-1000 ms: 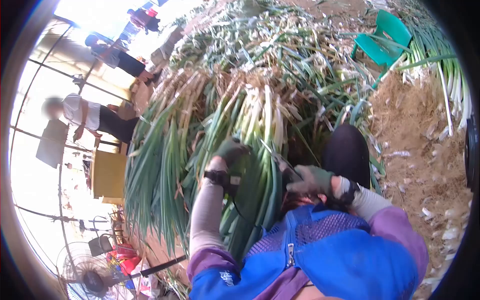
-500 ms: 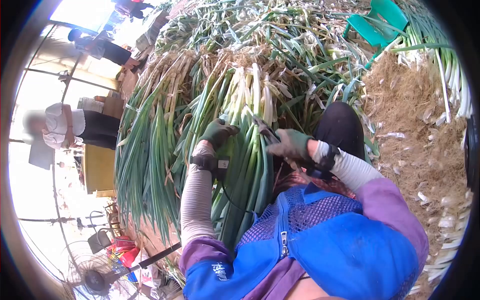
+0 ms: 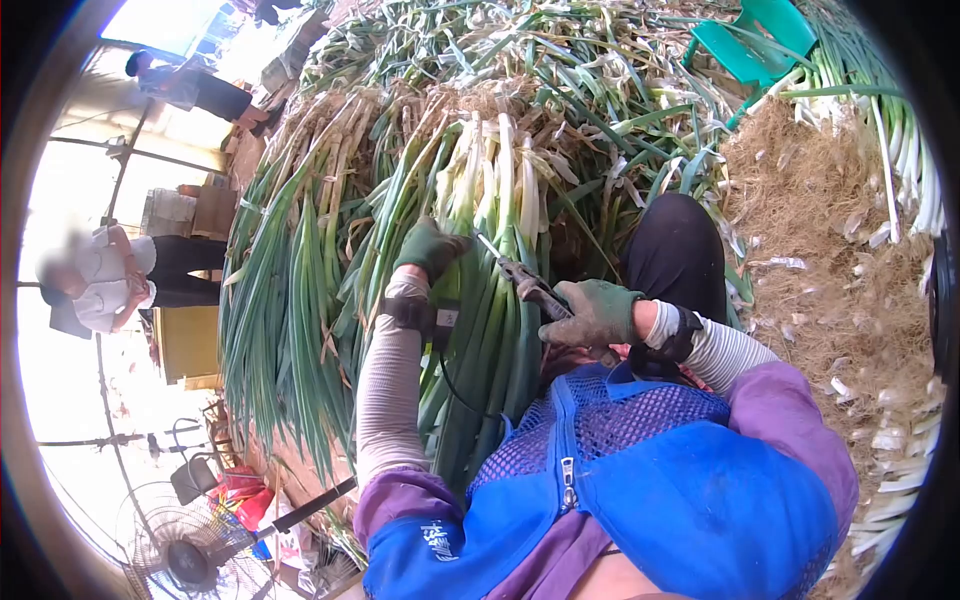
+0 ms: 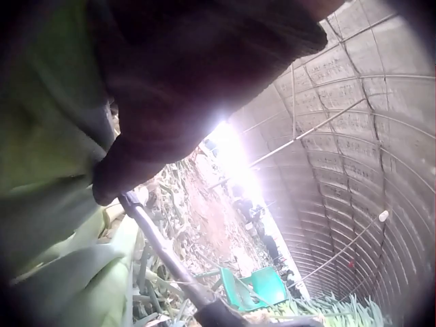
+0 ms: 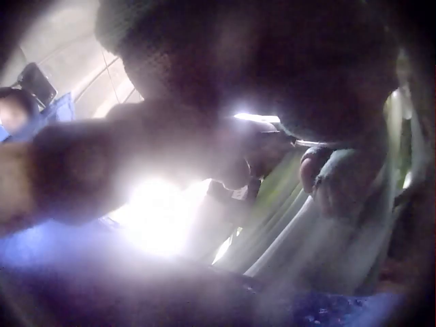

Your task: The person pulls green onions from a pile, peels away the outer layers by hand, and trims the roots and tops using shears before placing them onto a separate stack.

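Note:
A big bundle of green onions (image 3: pixel 500 330) stands upright between the person's knees, white ends up. My left hand (image 3: pixel 430 250), in a dark green glove, grips stalks near the top of the bundle; the left wrist view shows the glove (image 4: pixel 204 75) over pale green leaves (image 4: pixel 61 204). My right hand (image 3: pixel 595 312), also gloved, holds a thin metal cutting tool (image 3: pixel 520 282) whose tip points up-left toward the left hand. The same tool's blade (image 4: pixel 163 252) crosses the left wrist view. The right wrist view is blurred, with glove (image 5: pixel 272 75) and pale stalks (image 5: pixel 320 245).
Heaps of green onions (image 3: pixel 330 200) fill the ground ahead and left. Dry peelings (image 3: pixel 840 250) cover the right side, with more onions (image 3: pixel 900 150) beyond. A green plastic chair (image 3: pixel 760 40) stands at the top right. Other people (image 3: pixel 110 275) work at the left; a fan (image 3: pixel 165 545) sits lower left.
My left hand has slid higher up the bundle. The right hand has drawn back toward my body with the tool, whose tip now reaches close to the left glove.

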Demonstrator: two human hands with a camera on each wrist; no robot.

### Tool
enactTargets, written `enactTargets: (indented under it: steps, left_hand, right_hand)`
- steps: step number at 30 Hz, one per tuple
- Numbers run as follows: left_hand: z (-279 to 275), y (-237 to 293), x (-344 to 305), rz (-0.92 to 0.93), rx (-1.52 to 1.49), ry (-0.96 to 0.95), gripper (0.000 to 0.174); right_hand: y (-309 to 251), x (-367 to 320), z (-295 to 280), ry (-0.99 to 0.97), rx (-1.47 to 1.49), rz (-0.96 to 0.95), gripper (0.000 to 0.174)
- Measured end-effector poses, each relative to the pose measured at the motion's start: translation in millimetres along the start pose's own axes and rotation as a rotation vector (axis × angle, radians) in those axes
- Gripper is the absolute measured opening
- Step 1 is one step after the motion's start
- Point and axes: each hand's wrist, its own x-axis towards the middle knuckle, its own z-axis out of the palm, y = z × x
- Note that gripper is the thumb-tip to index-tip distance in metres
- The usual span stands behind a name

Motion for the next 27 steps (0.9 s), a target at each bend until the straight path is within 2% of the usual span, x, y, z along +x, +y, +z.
enactTargets:
  steps: [3, 6, 7, 9, 11, 12, 17, 19, 20, 24, 25, 27]
  left_hand:
    - [0, -10, -1, 0.059, -0.219, -0.195, 0.058]
    - [3, -13, -5, 0.018, -0.215, -0.216, 0.054]
    - [4, -15, -5, 0.001, -0.180, -0.210, 0.055]
    - [6, -19, -2, -0.033, -0.109, -0.196, 0.058]
    - [10, -24, -1, -0.012, -0.125, -0.152, 0.047]
    - [12, -27, -1, -0.002, -0.133, -0.130, 0.041]
    - [12, -27, -7, -0.001, -0.244, -0.188, 0.040]
    - [12, -25, -13, -0.014, -0.288, -0.182, 0.039]
    - [10, -25, -14, -0.022, -0.325, -0.206, 0.038]
    - [4, -26, -17, -0.092, -0.440, -0.248, 0.035]
    - [0, -22, -20, -0.118, -0.459, -0.246, 0.034]
    - [-6, -11, -20, -0.072, -0.282, -0.203, 0.041]
  right_hand:
    - [16, 22, 4, 0.097, 0.001, -0.043, 0.053]
    - [26, 58, -7, 0.158, 0.023, -0.093, 0.052]
    - [23, 70, -14, 0.120, 0.068, -0.043, 0.050]
    - [21, 91, -26, -0.057, 0.410, 0.123, 0.044]
    - [23, 122, -30, 0.060, 0.425, 0.100, 0.040]
    - [16, 126, -36, 0.005, 0.570, 0.216, 0.040]
    - [17, 174, -70, 0.134, 0.166, 0.071, 0.055]
    - [12, 175, -79, 0.180, 0.022, 0.025, 0.062]
    - [14, 170, -82, 0.190, -0.018, -0.069, 0.063]
    - [31, 172, -61, 0.076, -0.014, 0.036, 0.043]
    - [23, 148, -51, 0.028, 0.049, 0.099, 0.028]
    - [9, 96, -39, -0.105, 0.216, 0.067, 0.042]
